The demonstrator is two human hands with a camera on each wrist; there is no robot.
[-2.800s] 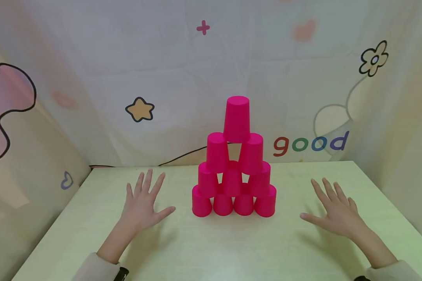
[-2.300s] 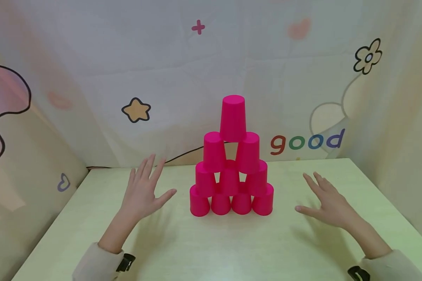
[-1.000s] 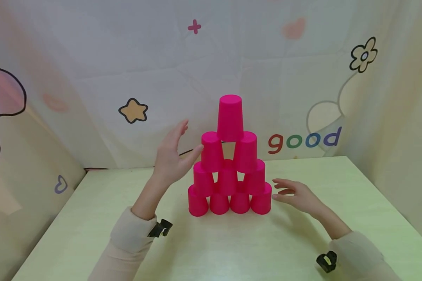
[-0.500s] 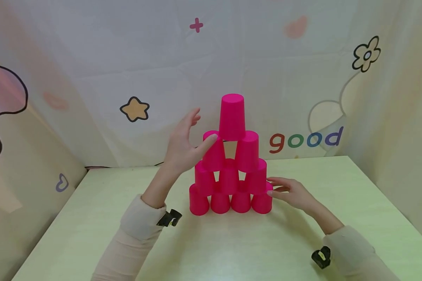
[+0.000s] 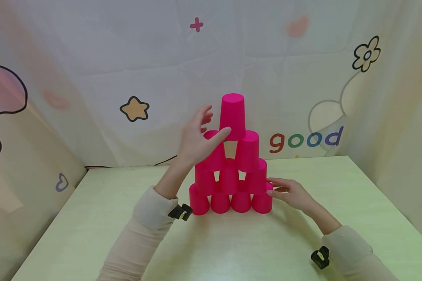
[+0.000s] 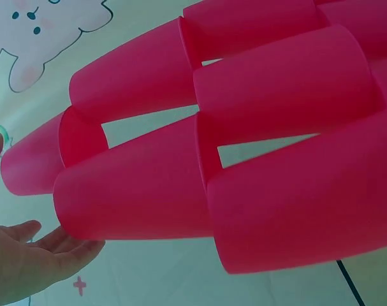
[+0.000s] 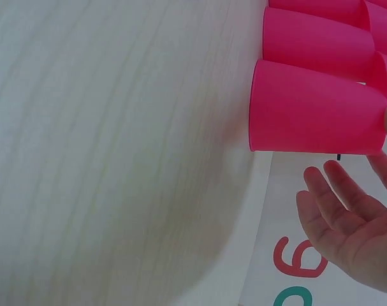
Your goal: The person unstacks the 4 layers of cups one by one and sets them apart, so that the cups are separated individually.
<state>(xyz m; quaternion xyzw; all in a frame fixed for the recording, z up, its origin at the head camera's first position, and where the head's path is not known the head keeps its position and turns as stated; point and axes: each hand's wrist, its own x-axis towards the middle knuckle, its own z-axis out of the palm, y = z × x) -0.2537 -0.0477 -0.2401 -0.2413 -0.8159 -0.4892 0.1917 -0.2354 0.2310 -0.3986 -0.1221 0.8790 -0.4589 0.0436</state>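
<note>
Pink cups (image 5: pixel 228 179) stand partly hidden behind the left hand (image 5: pixel 198 141), its fingers (image 5: pixel 202 113) spread, as on the right hand (image 5: pixel 296 194).

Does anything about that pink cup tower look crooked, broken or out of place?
No, nothing stands out. The pink cups sit upside down in tidy rows of four, three, two and one, with none visibly tipped or cracked.

The left hand (image 5: pixel 197 142) hid part of the left cup (image 5: pixel 217 158) under the top cup (image 5: pixel 233 113); whether the thumb (image 5: pixel 220 136) touched the latter could not be told. Both sleeves (image 5: pixel 137 238) ran off the near edge, and the right wrist view cropped the right hand (image 7: pixel 352 236).
</note>
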